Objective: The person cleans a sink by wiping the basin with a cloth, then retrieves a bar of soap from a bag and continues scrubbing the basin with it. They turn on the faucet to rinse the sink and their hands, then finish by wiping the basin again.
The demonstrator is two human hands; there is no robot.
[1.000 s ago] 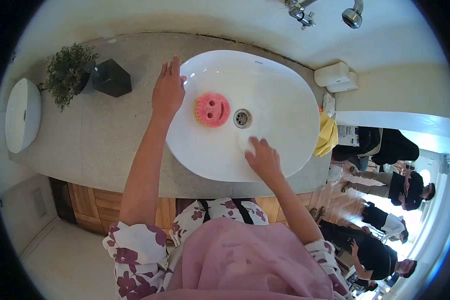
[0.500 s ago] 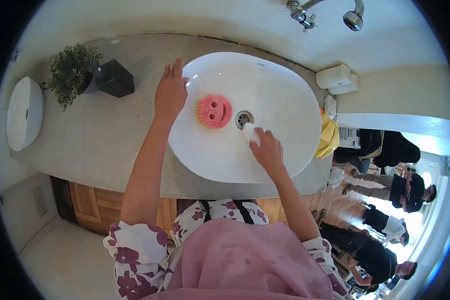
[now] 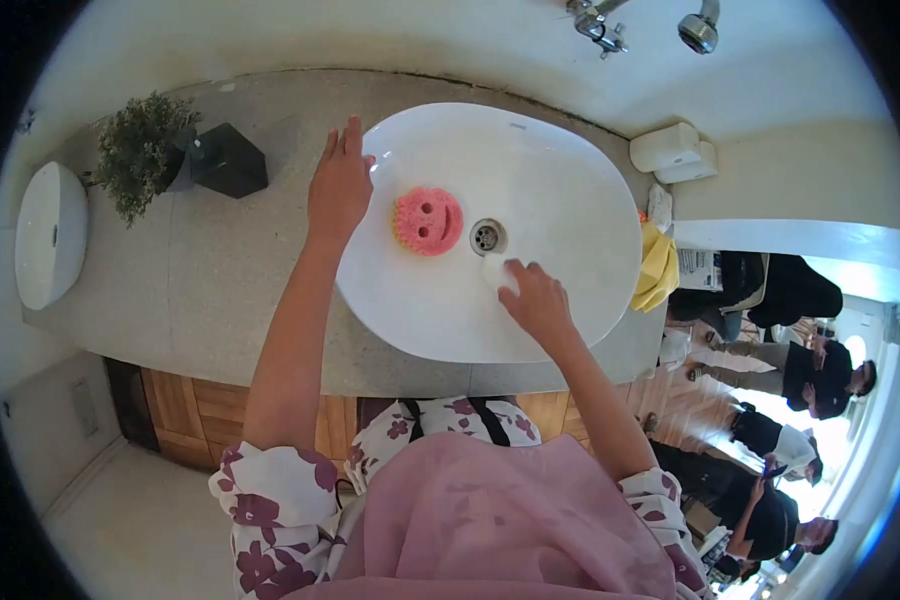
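A white oval basin (image 3: 570,190) sits on a grey stone counter (image 3: 220,260). My left hand (image 3: 338,190) lies flat on the basin's left rim, fingers spread and holding nothing. Inside the basin, my right hand (image 3: 537,298) presses a small white cloth (image 3: 495,270) against the bowl just below the drain (image 3: 486,237). A pink round sponge with a smiling face (image 3: 427,220) lies in the basin left of the drain, between my two hands.
A small potted plant (image 3: 135,150) and a dark cube (image 3: 228,158) stand on the counter at left, with a second white basin (image 3: 48,235) at the far left. Chrome taps (image 3: 610,25) are above. A yellow cloth (image 3: 656,268) lies at right. Several people are beyond at right.
My right hand slid with the white cloth from the basin's near side up toward the drain, then back slightly. My left hand and the sponge stayed put.
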